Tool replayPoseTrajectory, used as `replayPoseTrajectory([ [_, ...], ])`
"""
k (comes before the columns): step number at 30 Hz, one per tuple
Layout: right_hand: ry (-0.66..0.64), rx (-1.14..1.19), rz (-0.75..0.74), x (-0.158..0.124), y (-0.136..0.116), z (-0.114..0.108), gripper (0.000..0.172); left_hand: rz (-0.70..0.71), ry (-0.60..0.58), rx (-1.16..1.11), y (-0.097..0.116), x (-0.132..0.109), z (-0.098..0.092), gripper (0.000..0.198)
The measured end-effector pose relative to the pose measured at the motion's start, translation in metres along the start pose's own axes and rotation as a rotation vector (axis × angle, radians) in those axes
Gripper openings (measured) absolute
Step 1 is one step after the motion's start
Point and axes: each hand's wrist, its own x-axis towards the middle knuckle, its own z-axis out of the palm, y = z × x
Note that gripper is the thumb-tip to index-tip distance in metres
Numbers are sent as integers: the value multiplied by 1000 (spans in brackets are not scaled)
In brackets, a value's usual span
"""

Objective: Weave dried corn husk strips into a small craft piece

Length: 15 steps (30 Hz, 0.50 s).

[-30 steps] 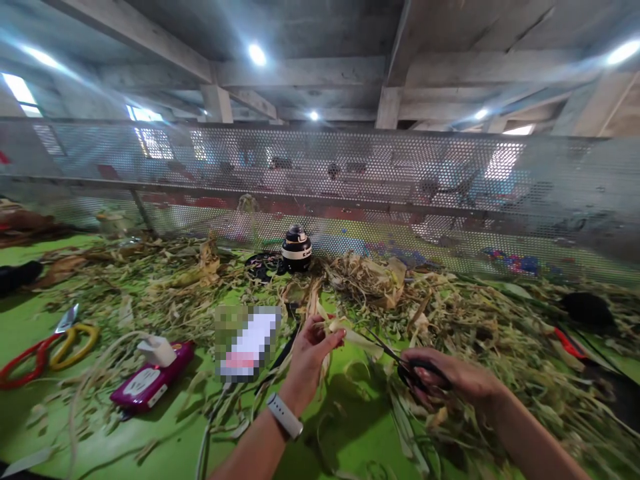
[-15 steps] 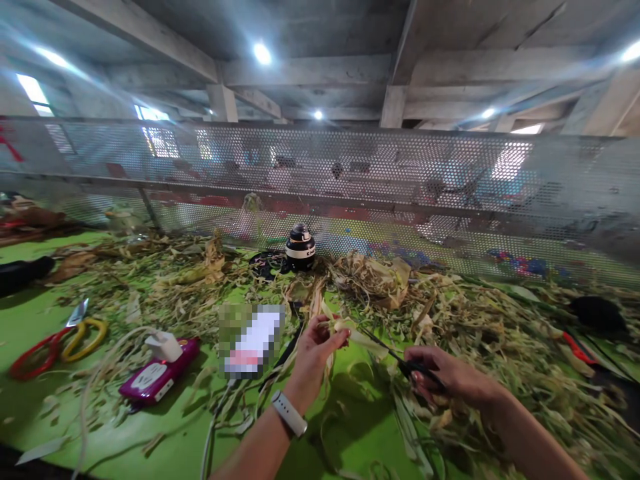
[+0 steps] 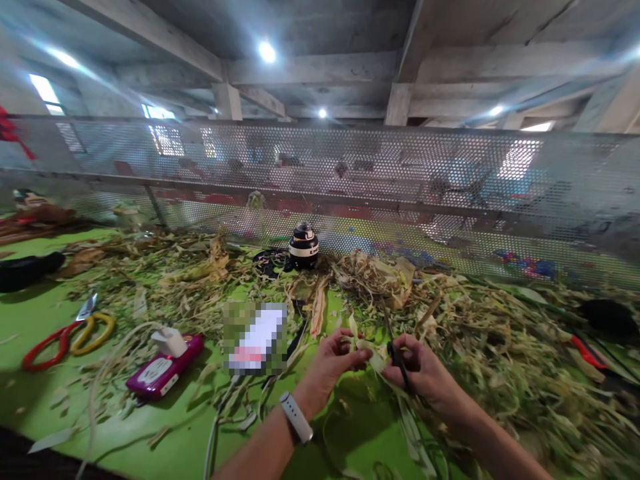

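Note:
My left hand [image 3: 327, 373], with a pale band at its wrist, pinches a small bundle of pale green corn husk [image 3: 376, 361] between thumb and fingers. Black-handled scissors [image 3: 399, 363] are in my right hand [image 3: 430, 383], their blades pointing up and away. Thumb and fingertips of that hand also touch the loose end of the husk, close beside my left fingers. Part of the husk is hidden behind the fingers. Long husk strips [image 3: 413, 430] lie on the green table [image 3: 360, 427] below the hands.
Red-and-yellow scissors [image 3: 75, 333] and a purple power bank [image 3: 163, 370] with a white plug lie to the left. A blurred phone [image 3: 260, 337] is nearer. Husk scraps [image 3: 525, 347] spread widely. Behind stand a black jar [image 3: 303, 250] and a perforated metal screen [image 3: 350, 167].
My right hand has moved left, up to the left hand, and its fingers now touch the husk. The scissors have swung from pointing at the husk to pointing upward.

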Motion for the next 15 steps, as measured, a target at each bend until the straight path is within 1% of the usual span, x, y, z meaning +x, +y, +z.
replayPoseTrajectory([
  [4,122,124,-14,2,11,7,53,-26,49,-75,-2,2,2,43],
  [7,222,143,-42,3,17,14,55,-44,74,-143,-5,2,4,49],
  [9,265,142,-64,2,21,19,55,-61,86,-160,-8,2,4,51],
  [12,275,159,-78,0,27,28,56,-56,94,-152,-11,1,5,49],
  [15,220,173,-105,-1,33,35,55,-10,65,-135,-13,0,5,48],
])
